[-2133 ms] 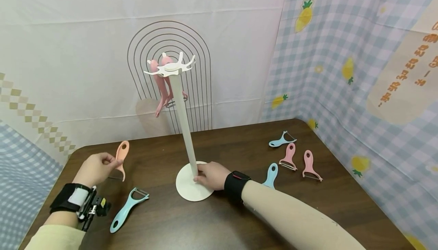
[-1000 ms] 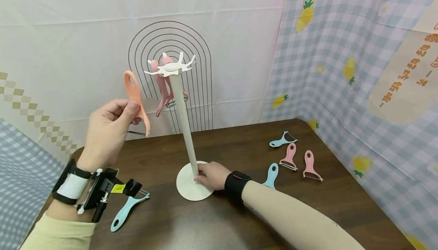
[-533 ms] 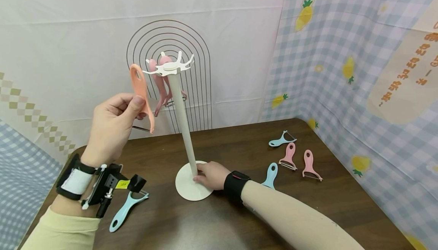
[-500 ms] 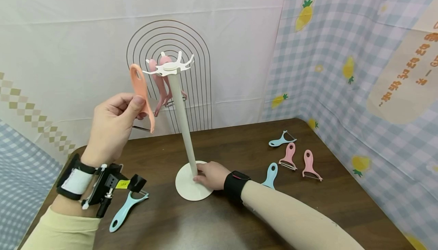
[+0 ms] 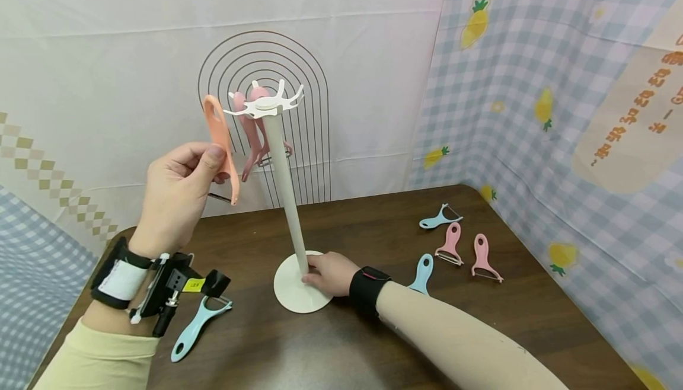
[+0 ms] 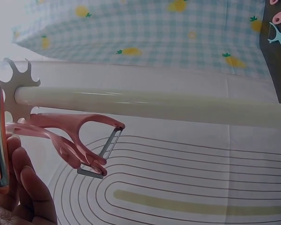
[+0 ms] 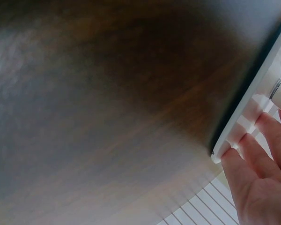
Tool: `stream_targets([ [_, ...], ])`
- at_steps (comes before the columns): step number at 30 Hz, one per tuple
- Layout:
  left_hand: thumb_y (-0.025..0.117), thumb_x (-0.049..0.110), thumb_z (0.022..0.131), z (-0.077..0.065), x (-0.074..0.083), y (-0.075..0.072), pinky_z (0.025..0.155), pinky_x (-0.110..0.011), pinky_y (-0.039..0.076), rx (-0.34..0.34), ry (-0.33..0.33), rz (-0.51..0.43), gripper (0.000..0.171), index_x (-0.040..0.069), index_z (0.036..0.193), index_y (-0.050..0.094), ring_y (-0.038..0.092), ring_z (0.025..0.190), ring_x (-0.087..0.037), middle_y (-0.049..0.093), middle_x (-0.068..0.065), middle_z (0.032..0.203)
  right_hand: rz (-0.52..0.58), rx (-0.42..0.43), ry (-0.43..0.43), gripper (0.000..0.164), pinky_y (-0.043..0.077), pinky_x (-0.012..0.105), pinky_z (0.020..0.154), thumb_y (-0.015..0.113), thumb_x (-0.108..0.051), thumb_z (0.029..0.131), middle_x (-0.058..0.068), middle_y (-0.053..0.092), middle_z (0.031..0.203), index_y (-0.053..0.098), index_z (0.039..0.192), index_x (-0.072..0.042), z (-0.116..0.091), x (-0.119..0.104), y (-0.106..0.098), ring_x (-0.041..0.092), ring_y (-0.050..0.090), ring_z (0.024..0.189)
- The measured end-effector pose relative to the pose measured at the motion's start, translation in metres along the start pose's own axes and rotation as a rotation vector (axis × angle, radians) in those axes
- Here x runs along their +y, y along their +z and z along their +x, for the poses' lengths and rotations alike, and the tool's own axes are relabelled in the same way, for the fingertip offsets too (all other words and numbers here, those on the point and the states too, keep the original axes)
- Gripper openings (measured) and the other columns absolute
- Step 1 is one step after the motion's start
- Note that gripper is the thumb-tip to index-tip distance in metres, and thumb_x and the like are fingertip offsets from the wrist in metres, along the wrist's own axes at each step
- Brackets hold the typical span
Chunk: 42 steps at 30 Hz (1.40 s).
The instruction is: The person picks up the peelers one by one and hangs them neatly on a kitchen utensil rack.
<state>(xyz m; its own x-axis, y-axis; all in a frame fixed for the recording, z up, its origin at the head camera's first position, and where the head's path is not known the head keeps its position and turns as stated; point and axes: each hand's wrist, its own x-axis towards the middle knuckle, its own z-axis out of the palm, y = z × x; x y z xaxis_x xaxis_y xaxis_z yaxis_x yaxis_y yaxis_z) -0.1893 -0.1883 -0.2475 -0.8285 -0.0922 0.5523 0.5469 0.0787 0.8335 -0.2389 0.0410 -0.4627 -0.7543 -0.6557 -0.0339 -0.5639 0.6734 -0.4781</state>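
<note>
My left hand pinches an orange peeler upright between thumb and fingers, handle loop uppermost. That loop is at the tip of the leftmost hook of a white hook stand; whether the hook passes through it, I cannot tell. In the left wrist view, the peeler's blade faces the camera, close to the hooks. Two pink peelers hang on the stand. My right hand holds the stand low down, thumb and fingers at the post's foot, with fingertips on the round base.
One light-blue peeler lies at the table's left, below my left wrist. On the right lie two pink peelers and a blue one. Another blue peeler is partly hidden by my right forearm. Patterned cloth hangs behind.
My left hand has lifted the orange peeler off the table and brought it up and right to the hooks. Over the last half second it moves only slightly. My right hand keeps its place.
</note>
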Motion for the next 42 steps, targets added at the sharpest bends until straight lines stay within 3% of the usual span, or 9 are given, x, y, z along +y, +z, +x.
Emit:
stream_targets([
  [23, 0.066, 0.019, 0.093, 0.0026, 0.0008, 0.0, 0.069, -0.021, 0.05, 0.025, -0.004, 0.051, 0.026, -0.004, 0.103, 0.07, 0.059, 0.074, -0.017, 0.067, -0.006, 0.079, -0.005, -0.002, -0.012, 0.036, 0.047, 0.026, 0.086, 0.064, -0.033, 0.094, -0.002, 0.068, 0.112, 0.061, 0.126, -0.015, 0.0001, 0.0017, 0.0011, 0.009, 0.062, 0.099],
  [36, 0.064, 0.019, 0.094, 0.0016, -0.0027, 0.0011, 0.068, -0.02, 0.049, -0.017, 0.0, 0.092, 0.023, 0.0, 0.103, 0.072, 0.059, 0.075, -0.016, 0.067, -0.005, 0.082, 0.013, -0.009, -0.001, 0.034, 0.046, 0.026, 0.087, 0.065, -0.031, 0.094, -0.002, 0.068, 0.112, 0.062, 0.124, -0.015, -0.0018, -0.0023, -0.0024, 0.009, 0.062, 0.1],
  [42, 0.062, 0.023, 0.096, 0.001, -0.0027, 0.0003, 0.065, -0.021, 0.047, -0.029, -0.004, 0.248, 0.025, 0.002, 0.106, 0.073, 0.059, 0.079, -0.017, 0.068, 0.0, 0.084, 0.013, -0.015, 0.012, 0.035, 0.046, 0.026, 0.088, 0.064, -0.032, 0.094, -0.002, 0.067, 0.114, 0.062, 0.125, -0.015, -0.0024, -0.0032, -0.0033, 0.01, 0.061, 0.102],
])
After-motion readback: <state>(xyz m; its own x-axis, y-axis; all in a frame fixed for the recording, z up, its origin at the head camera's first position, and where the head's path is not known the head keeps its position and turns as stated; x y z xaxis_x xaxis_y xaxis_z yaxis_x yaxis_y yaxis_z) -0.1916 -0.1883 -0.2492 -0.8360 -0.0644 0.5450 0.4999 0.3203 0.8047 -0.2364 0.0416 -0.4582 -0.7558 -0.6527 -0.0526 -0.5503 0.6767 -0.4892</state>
